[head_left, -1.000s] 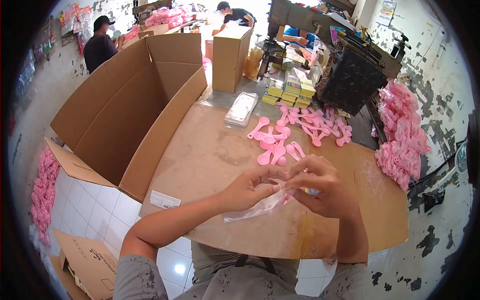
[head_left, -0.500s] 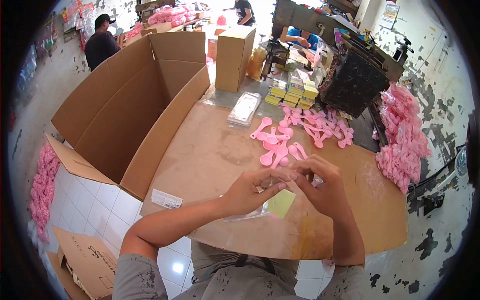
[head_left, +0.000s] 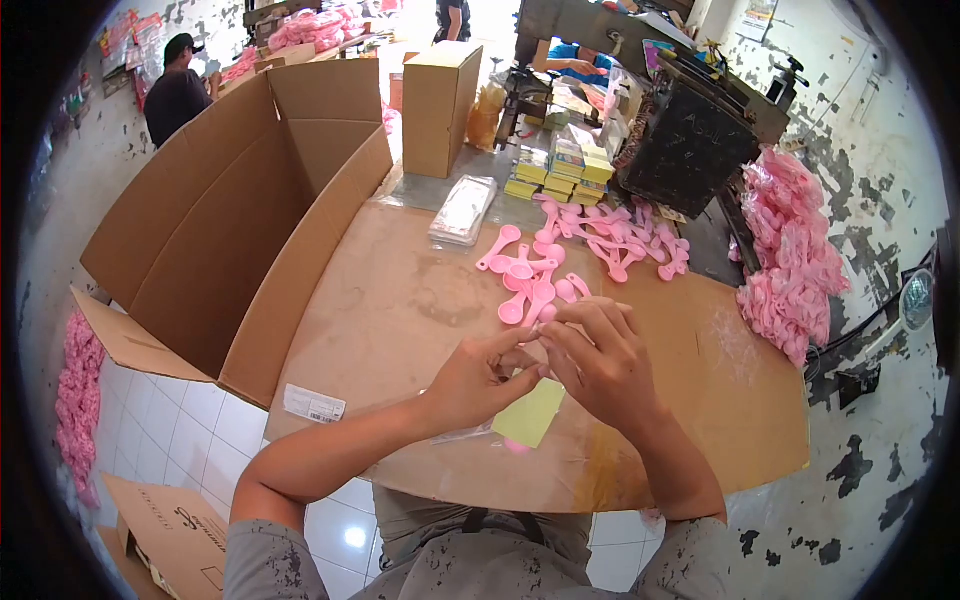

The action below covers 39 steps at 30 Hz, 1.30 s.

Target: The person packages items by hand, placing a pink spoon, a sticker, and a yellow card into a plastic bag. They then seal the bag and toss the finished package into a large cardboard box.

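1 card (head_left: 528,413), green, is hanging just below the fingertips, under the L thumb. 1 clear bag (head_left: 463,434) is showing L of the card; 1 pink bit (head_left: 517,446) is peeking out at the card's lower edge. L hand (head_left: 490,380) is curling thumb & index in, gripping the bag above the card. R hand (head_left: 603,362) is bringing its bent fingertips up against the L ones, above & R of the card; film there is too clear, can't tell if they're gripping.

Pink spoons (head_left: 540,290) are lying beyond the card on 1 cardboard sheet (head_left: 380,320), in 2 groups, overlapping too much for an exact count. 1 label (head_left: 314,403) is lying well L of the card, 1 stack of clear sleeves (head_left: 463,210) beyond it. Several yellow blocks (head_left: 563,172) are sitting farther beyond, nr 1 tall box (head_left: 435,115). 1 big open box (head_left: 310,255) is standing far L. In the bkgd, 3 people (head_left: 180,95) are showing, partly hidden.
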{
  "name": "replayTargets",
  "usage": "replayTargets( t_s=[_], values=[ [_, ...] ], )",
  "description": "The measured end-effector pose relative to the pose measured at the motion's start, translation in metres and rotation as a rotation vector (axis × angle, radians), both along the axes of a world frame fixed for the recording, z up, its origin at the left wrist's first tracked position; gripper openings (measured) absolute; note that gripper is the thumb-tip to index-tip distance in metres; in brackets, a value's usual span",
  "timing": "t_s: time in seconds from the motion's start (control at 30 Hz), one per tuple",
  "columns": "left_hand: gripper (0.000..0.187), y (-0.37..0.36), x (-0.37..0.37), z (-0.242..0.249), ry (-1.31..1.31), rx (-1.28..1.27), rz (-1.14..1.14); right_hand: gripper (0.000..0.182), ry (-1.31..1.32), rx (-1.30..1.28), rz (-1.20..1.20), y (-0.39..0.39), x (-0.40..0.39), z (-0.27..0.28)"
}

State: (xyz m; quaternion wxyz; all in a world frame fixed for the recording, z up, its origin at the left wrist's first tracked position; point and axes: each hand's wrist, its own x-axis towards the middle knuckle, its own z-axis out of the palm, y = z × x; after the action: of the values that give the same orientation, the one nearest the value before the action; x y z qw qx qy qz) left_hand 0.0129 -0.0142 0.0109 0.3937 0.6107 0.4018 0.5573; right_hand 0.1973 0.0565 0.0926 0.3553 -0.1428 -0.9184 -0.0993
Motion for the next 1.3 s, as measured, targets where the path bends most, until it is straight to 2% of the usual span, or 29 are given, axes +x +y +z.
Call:
replayTargets(
  t_s=[0.37,0.57,0.67,0.77,0.87,0.93,1.0,1.07,1.1,1.17,1.3],
  values=[
    [0.046,-0.004,0.001,0.013,0.244,0.02,0.044,0.021,-0.129,0.201,-0.018,0.002,-0.006,-0.012],
    [0.051,-0.003,0.002,0.012,0.379,-0.016,0.015,0.014,-0.18,0.005,-0.094,0.002,-0.007,-0.017],
    [0.049,0.003,-0.003,0.009,0.471,-0.05,0.009,0.012,-0.089,-0.155,-0.142,0.01,-0.001,-0.024],
    [0.046,0.004,-0.004,0.002,0.47,-0.075,-0.066,0.013,-0.035,-0.131,-0.276,0.023,0.012,-0.029],
    [0.042,-0.001,-0.003,0.012,0.331,-0.154,-0.104,0.013,0.21,-0.658,-0.294,0.047,0.051,-0.009],
    [0.04,0.0,-0.002,0.016,0.155,-0.21,-0.113,0.015,0.24,-1.169,-0.213,0.062,0.112,0.006],
    [0.039,0.003,-0.006,0.015,-0.063,-0.241,-0.125,0.012,0.424,-1.402,-0.205,0.064,0.187,0.019],
    [0.038,0.007,-0.008,0.011,-0.088,-0.238,-0.126,0.011,0.628,-1.327,-0.365,0.091,0.258,0.005],
    [0.037,0.008,-0.007,0.009,-0.103,-0.235,-0.127,0.014,0.617,-1.165,-0.544,0.116,0.293,-0.013],
    [0.035,0.005,-0.005,0.01,-0.119,-0.271,-0.157,0.022,0.481,-0.832,-0.782,0.137,0.338,-0.044],
    [0.032,0.006,-0.004,0.007,-0.121,-0.27,-0.141,0.027,0.142,-0.193,-0.926,0.106,0.324,-0.052]
  ],
)
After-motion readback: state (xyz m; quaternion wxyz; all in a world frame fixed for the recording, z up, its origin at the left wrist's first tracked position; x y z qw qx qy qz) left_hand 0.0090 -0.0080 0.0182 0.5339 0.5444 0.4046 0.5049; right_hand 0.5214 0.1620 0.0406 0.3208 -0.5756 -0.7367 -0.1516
